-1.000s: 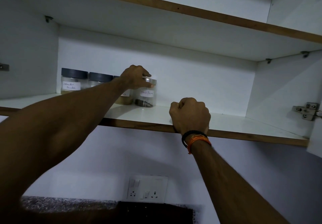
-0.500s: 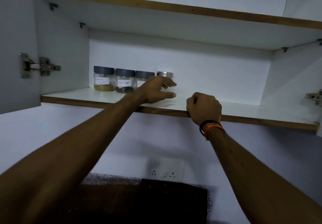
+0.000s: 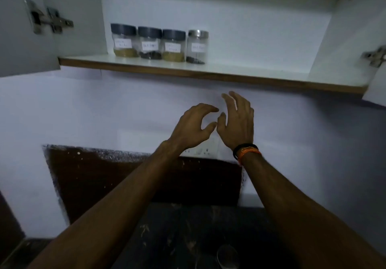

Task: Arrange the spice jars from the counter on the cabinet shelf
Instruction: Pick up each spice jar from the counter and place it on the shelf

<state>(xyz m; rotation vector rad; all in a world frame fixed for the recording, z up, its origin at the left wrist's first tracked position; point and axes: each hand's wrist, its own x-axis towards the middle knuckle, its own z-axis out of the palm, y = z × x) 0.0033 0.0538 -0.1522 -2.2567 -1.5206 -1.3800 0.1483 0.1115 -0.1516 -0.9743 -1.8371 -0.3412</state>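
Note:
Several labelled spice jars stand in a row at the back left of the white cabinet shelf (image 3: 240, 70). Three have dark lids, the leftmost (image 3: 124, 40) holding yellow-brown powder. The rightmost jar (image 3: 197, 46) has a silver lid and dark grains. Below the shelf edge, in front of the wall, my left hand (image 3: 193, 128) hangs with fingers loosely curved and holds nothing. My right hand (image 3: 237, 120), with a black and orange wristband, is beside it with fingers spread and empty. Another jar's silver lid (image 3: 227, 256) shows dimly on the dark counter at the bottom.
The open cabinet has metal hinges at left (image 3: 48, 20) and right (image 3: 376, 56). A wall socket plate (image 3: 200, 149) sits behind my hands. A dark counter (image 3: 188, 237) lies below. The shelf to the right of the jars is bare.
My left hand let go of the silver-lidded jar and dropped below the shelf. My right hand left the shelf edge, opened and lowered too. The view tilted down toward the counter.

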